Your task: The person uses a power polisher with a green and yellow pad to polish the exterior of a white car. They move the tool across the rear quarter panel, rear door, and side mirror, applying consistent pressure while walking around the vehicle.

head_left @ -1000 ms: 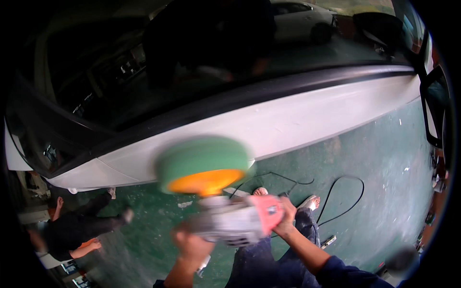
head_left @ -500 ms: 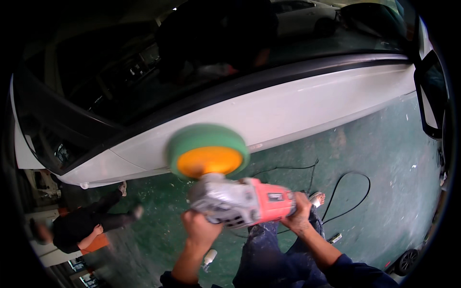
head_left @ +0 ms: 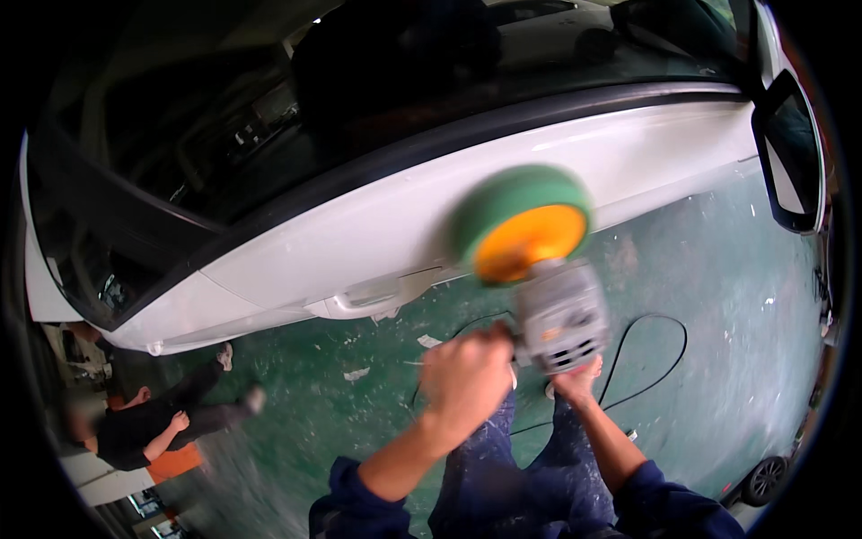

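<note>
A handheld polisher (head_left: 561,314) with a grey head sits between my two hands, its round green pad (head_left: 516,198) against the white car door (head_left: 359,229). An orange-yellow backing plate (head_left: 534,241) faces me, and the pad is blurred. My left hand (head_left: 467,373) is closed around the polisher's side handle, which the fingers mostly hide. Below the grey head, my right hand (head_left: 577,382) grips the body of the tool. From this angle the red body is hidden behind the head. Left of the pad, the door handle (head_left: 373,296) shows low on the panel.
Dark window glass (head_left: 359,117) lies above the door, and a side mirror (head_left: 790,157) juts out at right. A black cord (head_left: 686,340) loops across the green floor (head_left: 296,404). At far left is a seated person (head_left: 130,440). A car wheel (head_left: 765,481) shows at lower right.
The polisher has moved right and up along the door and turned, so its red body has swung out of sight. Both hands moved with it. The door handle has come into view.
</note>
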Motion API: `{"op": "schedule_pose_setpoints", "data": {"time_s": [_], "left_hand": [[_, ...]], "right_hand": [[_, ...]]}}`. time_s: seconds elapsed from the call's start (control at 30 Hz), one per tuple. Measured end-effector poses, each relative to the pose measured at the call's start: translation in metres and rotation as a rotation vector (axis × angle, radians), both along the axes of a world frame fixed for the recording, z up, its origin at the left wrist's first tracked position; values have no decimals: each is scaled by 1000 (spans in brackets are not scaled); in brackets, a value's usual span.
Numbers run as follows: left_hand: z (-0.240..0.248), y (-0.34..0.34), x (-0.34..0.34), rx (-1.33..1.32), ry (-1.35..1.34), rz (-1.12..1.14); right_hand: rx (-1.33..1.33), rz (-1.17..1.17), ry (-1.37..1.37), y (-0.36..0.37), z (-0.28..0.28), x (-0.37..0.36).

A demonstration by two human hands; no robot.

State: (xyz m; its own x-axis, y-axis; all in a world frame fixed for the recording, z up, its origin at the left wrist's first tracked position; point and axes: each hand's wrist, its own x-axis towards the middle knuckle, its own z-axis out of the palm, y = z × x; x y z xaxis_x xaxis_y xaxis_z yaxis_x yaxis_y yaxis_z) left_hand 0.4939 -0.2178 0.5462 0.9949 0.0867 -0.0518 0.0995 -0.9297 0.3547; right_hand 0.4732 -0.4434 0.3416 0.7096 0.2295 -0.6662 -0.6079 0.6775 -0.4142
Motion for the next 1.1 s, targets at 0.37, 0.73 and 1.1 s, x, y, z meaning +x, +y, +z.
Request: {"op": "schedule_pose_setpoints", "data": {"time_s": [0.37, 0.73, 1.1], "left_hand": [[-28, 90, -102, -121, -222, 377], [42, -6, 13, -108, 188, 129], [17, 147, -147, -318, -352, 696]], "right_hand": [[-1105, 593, -1246, 86, 32, 13], [-821, 559, -435, -23, 119, 29], [-1149, 848, -1348, 131, 167, 8]]}}
